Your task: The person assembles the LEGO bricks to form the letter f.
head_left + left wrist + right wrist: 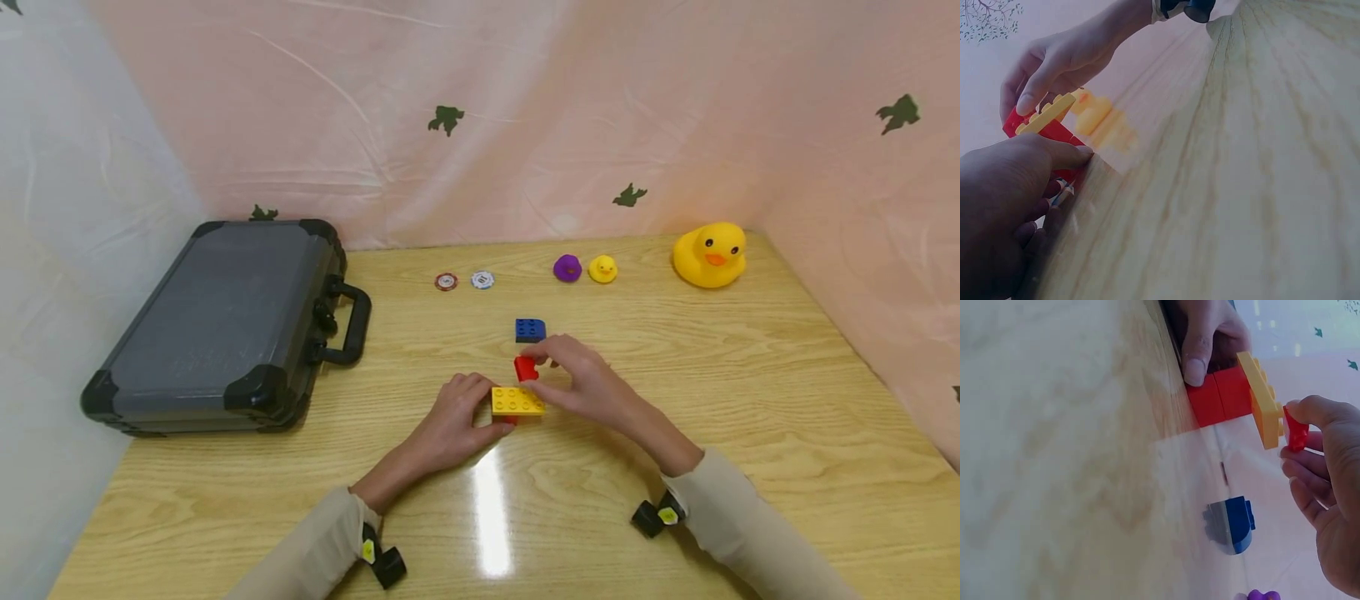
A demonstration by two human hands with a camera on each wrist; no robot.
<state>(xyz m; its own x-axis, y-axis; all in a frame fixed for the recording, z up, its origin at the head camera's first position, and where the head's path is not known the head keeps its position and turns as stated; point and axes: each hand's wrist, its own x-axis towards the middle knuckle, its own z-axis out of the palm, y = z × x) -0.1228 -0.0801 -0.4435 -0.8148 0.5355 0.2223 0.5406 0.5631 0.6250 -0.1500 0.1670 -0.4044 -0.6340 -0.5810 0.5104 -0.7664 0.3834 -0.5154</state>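
Observation:
My left hand (452,427) grips two stacked red toy bricks (1221,395) low at the table. A long yellow studded brick (515,401) lies across their top and juts out to one side, as the right wrist view shows. Between thumb and fingertips my right hand (594,387) pinches a small curved red brick (527,368), held right at the yellow brick's studs. A blue brick (530,330) with a rounded end stands on the table just beyond the right fingers.
A grey case (217,325) with a black handle (358,325) lies at the left. Along the back are a red poker chip (446,282), a white chip (483,279), a purple duck (567,268), a small yellow duck (603,269) and a large yellow duck (708,257). Cloth hangs behind.

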